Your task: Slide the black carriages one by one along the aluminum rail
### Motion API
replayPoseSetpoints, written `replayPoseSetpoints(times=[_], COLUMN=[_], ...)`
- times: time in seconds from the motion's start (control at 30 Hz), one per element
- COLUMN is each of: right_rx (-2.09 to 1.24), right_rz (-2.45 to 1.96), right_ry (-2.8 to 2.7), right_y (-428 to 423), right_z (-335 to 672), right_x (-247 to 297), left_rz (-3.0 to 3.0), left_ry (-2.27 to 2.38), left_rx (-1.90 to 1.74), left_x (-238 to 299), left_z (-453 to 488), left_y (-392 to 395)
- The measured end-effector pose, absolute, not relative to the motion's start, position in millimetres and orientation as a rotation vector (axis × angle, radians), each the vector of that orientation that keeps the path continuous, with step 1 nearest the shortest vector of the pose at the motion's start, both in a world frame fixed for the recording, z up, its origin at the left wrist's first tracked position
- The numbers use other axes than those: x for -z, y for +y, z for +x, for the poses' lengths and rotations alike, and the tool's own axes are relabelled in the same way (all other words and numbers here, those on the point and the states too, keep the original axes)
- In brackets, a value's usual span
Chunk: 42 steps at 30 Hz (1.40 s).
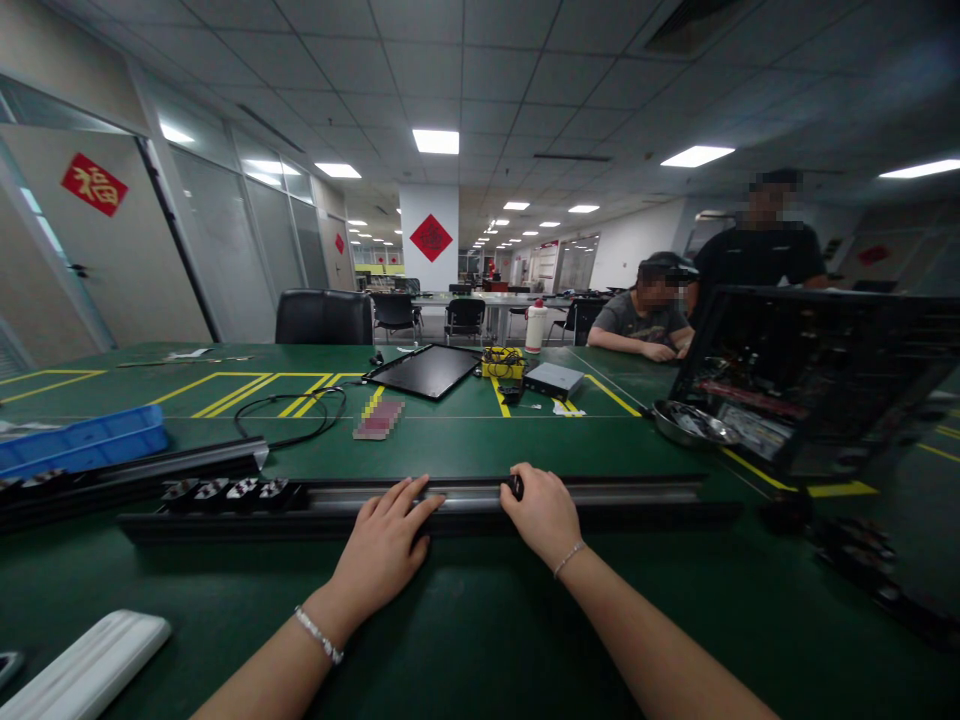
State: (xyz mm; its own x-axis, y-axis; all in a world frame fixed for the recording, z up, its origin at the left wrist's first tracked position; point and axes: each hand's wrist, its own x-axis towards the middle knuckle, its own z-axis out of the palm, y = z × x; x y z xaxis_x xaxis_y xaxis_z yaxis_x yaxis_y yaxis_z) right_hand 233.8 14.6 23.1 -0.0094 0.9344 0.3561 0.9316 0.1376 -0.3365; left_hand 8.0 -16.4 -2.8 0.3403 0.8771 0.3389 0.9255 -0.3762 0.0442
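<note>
Here we go, head view, looking down the long green surface (450,625), and both hands are on the job! The left hand (382,535) lies palm down with its fingers spread, tips across the top of a long black metal rail (615,492) that runs side to side just in front of the person. The right hand (540,510) is cupped over that same rail, fingers bunched beside a small black knob (514,487) — is it a firm grip? Can't tell from this angle. A thin bracelet (319,634) circles the left wrist, and another (569,558) sits on the right.

Left along the rail, a row of black connector blocks (229,492) sits on top, with a second rail (135,480) just behind and a blue plastic tray (82,440) beyond it. Further out: a coiled black cable (292,415), a black panel (424,370), a yellow box with wires (502,362), a grey box (553,380) and a white bottle (535,327). On the right, a steel dish (686,422) lies beside a dark open computer case (810,380) — and past that, one co-worker (641,315) sits at the surface while another (757,255) stands close by
</note>
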Motion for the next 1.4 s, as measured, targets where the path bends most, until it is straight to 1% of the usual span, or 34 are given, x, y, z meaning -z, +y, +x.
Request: replayPoseSetpoints(times=[0.63,0.83,1.07,1.4], right_rx=[0.005,-0.016,0.050,0.057], right_rz=[-1.785,-1.804,-1.796,-1.803], right_ry=[-1.917,-1.934,-1.962,-1.937], right_y=[13.5,12.9,14.3,14.8], right_z=[233.2,233.8,234.4,234.7], right_x=[-21.8,-24.2,-24.0,-22.1], left_rz=[-2.382,-2.352,-2.345,-2.353], left_ry=[-1.600,-1.585,-1.576,-1.568], left_rx=[0.509,0.473,0.489,0.496], left_x=[6.8,8.9,8.9,10.6], left_z=[8.5,8.1,7.8,6.9], left_y=[-17.0,-16.6,-16.7,-15.6])
